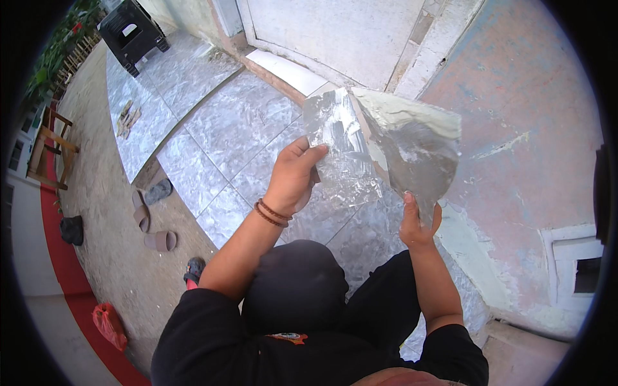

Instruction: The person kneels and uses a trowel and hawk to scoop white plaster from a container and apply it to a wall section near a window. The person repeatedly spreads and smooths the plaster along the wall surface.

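My left hand (298,170) grips a thin square plate (344,167) smeared with white paste, with my thumb on its left edge and beaded bracelets at the wrist. My right hand (418,222) holds a broad grey scraper (425,161) from below; a thick band of cream paste lies along its top edge. The scraper and plate are side by side, their edges close or touching, in front of the white door (322,32).
Pale patched wall (502,116) on the right; marbled tiled step (225,116) below, with a dark plastic stool (129,32). Left: wooden stool (45,154), slippers (161,240), red plastic bag (109,327), dark bundle (71,230).
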### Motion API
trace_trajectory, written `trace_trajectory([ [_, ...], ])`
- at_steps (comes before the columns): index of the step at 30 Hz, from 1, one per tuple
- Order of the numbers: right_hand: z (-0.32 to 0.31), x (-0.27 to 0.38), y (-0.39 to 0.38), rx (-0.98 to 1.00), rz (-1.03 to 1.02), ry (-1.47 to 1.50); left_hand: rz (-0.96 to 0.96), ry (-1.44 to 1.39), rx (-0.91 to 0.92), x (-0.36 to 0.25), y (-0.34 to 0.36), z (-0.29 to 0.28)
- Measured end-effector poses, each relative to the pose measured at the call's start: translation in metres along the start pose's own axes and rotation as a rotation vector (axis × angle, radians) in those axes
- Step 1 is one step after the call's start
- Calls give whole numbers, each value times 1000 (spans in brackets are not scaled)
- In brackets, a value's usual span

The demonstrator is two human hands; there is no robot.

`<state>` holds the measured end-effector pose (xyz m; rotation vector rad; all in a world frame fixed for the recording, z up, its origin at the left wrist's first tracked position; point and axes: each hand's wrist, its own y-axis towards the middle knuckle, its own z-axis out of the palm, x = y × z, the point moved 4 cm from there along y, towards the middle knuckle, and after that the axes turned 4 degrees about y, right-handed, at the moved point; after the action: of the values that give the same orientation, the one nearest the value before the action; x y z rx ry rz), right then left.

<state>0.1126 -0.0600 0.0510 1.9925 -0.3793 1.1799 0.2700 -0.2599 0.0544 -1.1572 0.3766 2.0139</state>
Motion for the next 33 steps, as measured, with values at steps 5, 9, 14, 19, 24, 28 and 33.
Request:
trace_trajectory([
  [5, 15, 12, 8, 138, -373, -64, -13, 80, -23, -2, -2, 0],
  [9, 19, 8, 14, 243, -493, -233, 22, -26, 14, -10, -5, 2],
  [14, 13, 1, 14, 263, -441, -395, 2, -51, 25, -22, -9, -1],
  [19, 9, -5, 8, 268, -274, -425, 22, -70, -44, -27, -7, -25],
  [24, -25, -27, -3, -134, 378, 157, 158, 64, -175, -30, 4, -62],
  [28, -37, -20, -8, -187, 386, 458, 241, 198, -213, -29, 6, -69],
  [33, -20, -12, -16, -178, 648, 990, 295, 124, -124, -23, 3, -44],
])
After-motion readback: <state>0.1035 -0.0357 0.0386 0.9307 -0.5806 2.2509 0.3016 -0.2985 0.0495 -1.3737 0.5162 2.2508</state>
